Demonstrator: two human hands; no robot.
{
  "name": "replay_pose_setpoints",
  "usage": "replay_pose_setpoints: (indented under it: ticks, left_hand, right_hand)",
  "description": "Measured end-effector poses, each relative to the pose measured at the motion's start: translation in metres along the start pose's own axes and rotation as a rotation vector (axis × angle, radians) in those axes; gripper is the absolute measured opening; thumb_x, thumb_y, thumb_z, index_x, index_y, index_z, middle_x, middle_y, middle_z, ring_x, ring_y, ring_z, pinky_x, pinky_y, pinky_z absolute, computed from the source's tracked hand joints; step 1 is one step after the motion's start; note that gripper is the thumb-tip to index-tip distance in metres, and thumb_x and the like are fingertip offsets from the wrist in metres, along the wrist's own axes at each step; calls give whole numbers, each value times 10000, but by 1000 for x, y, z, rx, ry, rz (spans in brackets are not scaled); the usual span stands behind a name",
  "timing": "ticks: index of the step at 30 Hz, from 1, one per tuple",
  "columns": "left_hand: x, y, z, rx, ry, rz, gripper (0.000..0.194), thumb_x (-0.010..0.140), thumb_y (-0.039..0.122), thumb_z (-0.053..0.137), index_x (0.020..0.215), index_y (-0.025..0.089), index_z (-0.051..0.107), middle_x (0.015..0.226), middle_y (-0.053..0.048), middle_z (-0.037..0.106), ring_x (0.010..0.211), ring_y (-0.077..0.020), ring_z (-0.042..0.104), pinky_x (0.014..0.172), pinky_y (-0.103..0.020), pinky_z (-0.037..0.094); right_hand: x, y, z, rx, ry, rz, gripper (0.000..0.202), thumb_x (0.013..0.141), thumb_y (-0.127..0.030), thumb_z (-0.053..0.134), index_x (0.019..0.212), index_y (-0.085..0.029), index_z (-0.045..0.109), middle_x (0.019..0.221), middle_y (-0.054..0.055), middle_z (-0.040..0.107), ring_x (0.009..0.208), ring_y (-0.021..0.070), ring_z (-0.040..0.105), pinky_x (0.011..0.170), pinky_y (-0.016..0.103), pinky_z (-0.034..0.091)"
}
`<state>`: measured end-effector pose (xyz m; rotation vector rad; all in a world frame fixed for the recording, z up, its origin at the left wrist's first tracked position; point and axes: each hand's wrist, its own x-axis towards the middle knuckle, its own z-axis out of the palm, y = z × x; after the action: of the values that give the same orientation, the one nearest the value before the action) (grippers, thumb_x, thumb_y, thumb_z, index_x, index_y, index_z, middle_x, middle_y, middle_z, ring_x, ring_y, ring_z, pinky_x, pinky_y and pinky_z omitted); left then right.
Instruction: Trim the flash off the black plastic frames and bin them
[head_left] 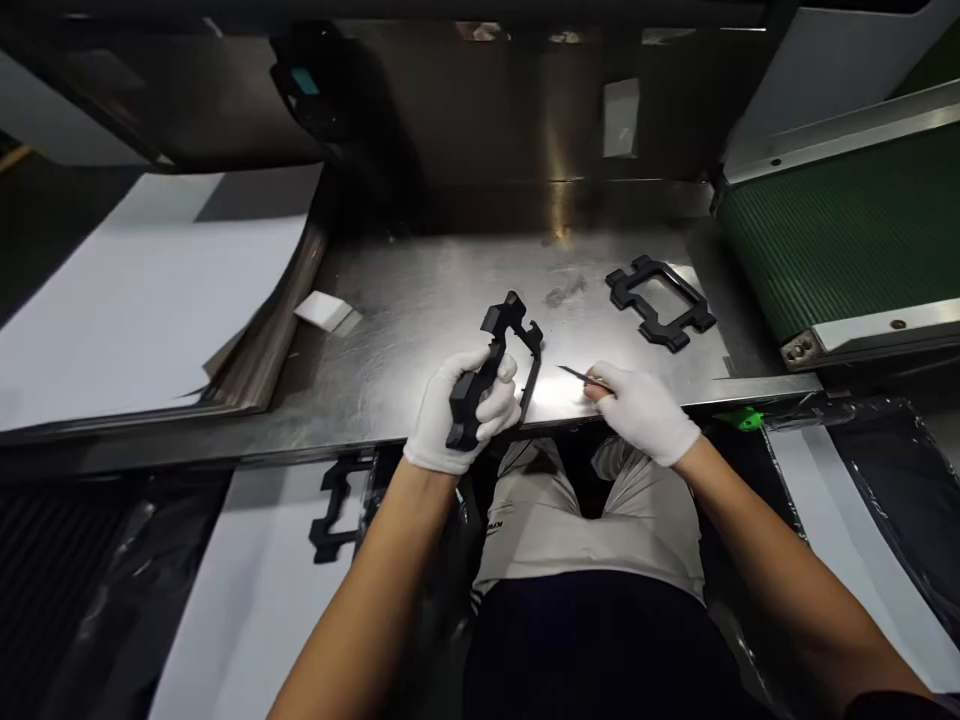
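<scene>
Black plastic frame point(491, 365) sits upright at centre frame, over the near edge of the steel table point(420, 310); I see my gloved left hand point(459, 412) clenched around its lower end. White sheets point(142, 290) fill the upper left, a green conveyor belt point(840, 230) the upper right. A second black frame point(660, 300) lies flat right of centre. My gloved right hand point(645, 410), just beside, pinches a thin metal blade point(577, 374) pointing toward the held frame.
</scene>
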<state>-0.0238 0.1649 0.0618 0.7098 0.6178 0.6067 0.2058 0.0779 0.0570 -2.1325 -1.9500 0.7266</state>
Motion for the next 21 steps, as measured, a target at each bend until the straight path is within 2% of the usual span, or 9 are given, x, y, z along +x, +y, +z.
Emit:
replay_pose_setpoints:
  ticks: [4, 8, 12, 17, 21]
  left_hand:
    - [2, -5, 4, 28, -6, -42, 337, 1046, 352, 524, 773, 178, 621, 408, 59, 415, 288, -99, 372, 411, -211, 367]
    - [2, -8, 10, 61, -8, -59, 367, 1075, 351, 503, 781, 175, 632, 411, 48, 432, 288, -109, 402, 387, -201, 360]
    - [6, -9, 11, 81, 2, -80, 382, 1083, 361, 507, 772, 173, 624, 406, 43, 438, 283, -113, 404, 365, -192, 355]
    - [6, -7, 14, 89, 18, -109, 402, 1089, 356, 491, 755, 172, 619, 400, 41, 426, 282, -113, 403, 370, -193, 373]
    - [4, -5, 18, 120, 48, -103, 417, 1095, 345, 468, 751, 169, 626, 413, 44, 422, 288, -102, 398, 392, -196, 387]
  right_hand:
    - [10, -26, 21, -238, -23, -125, 316, 1174, -388, 455, 1282, -209, 693, 1172, 107, 766, 964, 275, 717, 748, 353, 482]
    - [8, -35, 33, -325, -43, -247, 370, 1187, -324, 384, 1334, -142, 670, 1217, 165, 715, 1012, 298, 697, 783, 373, 511]
    - [13, -32, 30, -276, -49, -172, 379, 1185, -314, 373, 1368, -154, 664, 1245, 178, 700, 1023, 307, 695, 818, 389, 528]
    - [20, -30, 22, -236, -73, -161, 378, 1186, -325, 385, 1371, -162, 671, 1218, 158, 713, 1019, 310, 712, 816, 399, 544]
    - [23, -24, 18, -237, -17, -51, 412, 1193, -318, 334, 1385, -162, 664, 1228, 173, 706, 1000, 302, 720, 782, 389, 544]
